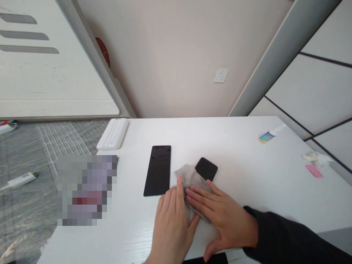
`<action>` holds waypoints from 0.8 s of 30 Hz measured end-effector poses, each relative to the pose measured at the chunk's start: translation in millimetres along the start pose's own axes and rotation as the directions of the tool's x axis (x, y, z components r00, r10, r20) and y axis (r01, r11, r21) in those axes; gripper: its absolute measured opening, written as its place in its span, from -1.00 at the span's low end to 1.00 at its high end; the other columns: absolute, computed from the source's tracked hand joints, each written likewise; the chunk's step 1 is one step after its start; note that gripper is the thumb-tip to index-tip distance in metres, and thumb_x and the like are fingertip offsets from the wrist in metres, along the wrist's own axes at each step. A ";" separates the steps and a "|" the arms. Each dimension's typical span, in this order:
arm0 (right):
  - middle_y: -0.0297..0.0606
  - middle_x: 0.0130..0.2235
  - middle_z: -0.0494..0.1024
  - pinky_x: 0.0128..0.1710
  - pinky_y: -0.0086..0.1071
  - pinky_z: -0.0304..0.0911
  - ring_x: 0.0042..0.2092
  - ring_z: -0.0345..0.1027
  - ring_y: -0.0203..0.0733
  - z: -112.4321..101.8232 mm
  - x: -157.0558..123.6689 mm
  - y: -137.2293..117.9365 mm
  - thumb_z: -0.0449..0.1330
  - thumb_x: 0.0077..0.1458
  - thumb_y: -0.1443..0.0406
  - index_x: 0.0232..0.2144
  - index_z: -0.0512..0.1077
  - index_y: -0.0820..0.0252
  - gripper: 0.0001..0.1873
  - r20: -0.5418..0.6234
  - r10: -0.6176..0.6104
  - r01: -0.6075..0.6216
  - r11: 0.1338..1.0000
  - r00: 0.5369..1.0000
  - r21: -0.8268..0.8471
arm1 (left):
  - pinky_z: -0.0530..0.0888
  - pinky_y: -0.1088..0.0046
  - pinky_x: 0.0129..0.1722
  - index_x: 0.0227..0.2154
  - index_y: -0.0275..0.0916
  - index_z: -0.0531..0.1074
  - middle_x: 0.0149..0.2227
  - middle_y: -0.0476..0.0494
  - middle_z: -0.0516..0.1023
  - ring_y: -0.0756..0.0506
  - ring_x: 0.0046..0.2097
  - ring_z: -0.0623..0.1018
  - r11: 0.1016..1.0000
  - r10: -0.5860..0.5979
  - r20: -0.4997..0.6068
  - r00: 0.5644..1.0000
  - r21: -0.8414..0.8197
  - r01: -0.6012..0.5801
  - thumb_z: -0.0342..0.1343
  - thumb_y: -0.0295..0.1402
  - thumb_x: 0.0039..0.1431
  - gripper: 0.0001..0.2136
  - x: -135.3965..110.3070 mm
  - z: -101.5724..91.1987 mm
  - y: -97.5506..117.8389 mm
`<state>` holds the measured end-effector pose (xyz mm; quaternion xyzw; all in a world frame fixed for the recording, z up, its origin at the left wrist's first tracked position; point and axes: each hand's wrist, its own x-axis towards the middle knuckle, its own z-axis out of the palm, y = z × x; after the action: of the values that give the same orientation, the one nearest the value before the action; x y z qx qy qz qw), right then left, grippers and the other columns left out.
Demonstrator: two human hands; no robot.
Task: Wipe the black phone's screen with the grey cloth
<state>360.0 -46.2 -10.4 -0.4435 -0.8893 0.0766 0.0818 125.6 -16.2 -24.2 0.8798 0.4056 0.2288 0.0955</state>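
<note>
A crumpled grey cloth lies on the white table in front of me, partly over a phone with a dark screen. The phone's lower part is hidden under the cloth and hands. My right hand presses on the cloth with its fingers stretched out flat and its thumb apart. My left hand rests at the cloth's left side, fingers straight, thumb at its lower edge. Just left of the cloth lies a larger black-screened phone, face up.
A white case sits at the table's far left corner, near a blurred-out patch. At the right are a small spray bottle, crumpled tissue and a pink slip. A black object lies at the near edge.
</note>
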 end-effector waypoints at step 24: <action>0.03 0.44 0.09 0.36 0.32 -0.25 0.44 -0.06 0.27 0.6 2.4 -3.5 -0.03 0.15 -0.38 0.47 -0.17 0.27 0.16 -0.039 0.095 -0.097 0.994 0.995 -0.050 | 0.43 0.08 0.10 0.45 -0.31 -0.34 0.16 -0.38 0.44 -0.30 0.10 0.47 0.995 -0.081 0.107 0.991 -0.052 0.087 0.23 -0.15 0.25 -0.03 1.0 -8.1 6.7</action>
<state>355.7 -46.5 -10.1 -0.4892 -0.8669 0.0491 0.0826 126.8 -19.9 -14.5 0.8698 0.4298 0.1894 0.1510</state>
